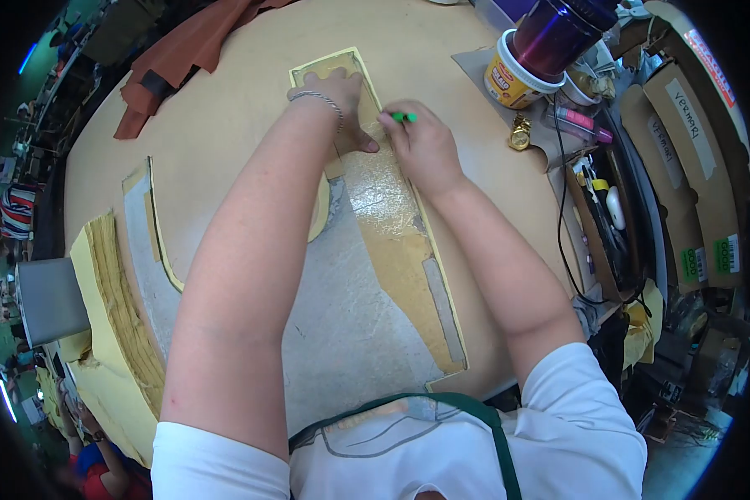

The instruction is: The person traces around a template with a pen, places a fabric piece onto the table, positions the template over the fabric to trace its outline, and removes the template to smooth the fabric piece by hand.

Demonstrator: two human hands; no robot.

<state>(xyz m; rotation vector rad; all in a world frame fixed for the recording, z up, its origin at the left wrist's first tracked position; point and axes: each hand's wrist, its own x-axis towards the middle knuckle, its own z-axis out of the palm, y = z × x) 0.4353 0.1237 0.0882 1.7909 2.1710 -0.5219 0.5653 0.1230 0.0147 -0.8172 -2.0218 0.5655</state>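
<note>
My left hand (339, 98) lies with fingers spread on the narrow far end of a large pattern template (333, 308). A twisted bracelet (323, 98) circles that wrist. The template has grey and tan patches, a shiny taped strip and a pale yellow border. At its right edge, my right hand (427, 152) is closed on a slim green pen (403, 117); its tip is hidden by the fingers. The template's curved left arm (152, 221) reaches over the tan table surface, and my left forearm covers part of the piece.
Reddish-brown leather (183, 58) lies at the far left, with yellow folded material (112, 308) nearer. On the right are a tub (512, 75) holding a purple tumbler (558, 37), a gold watch (519, 133), a black cable (562, 192) and cardboard boxes (687, 125). Another person (100, 467) is at lower left.
</note>
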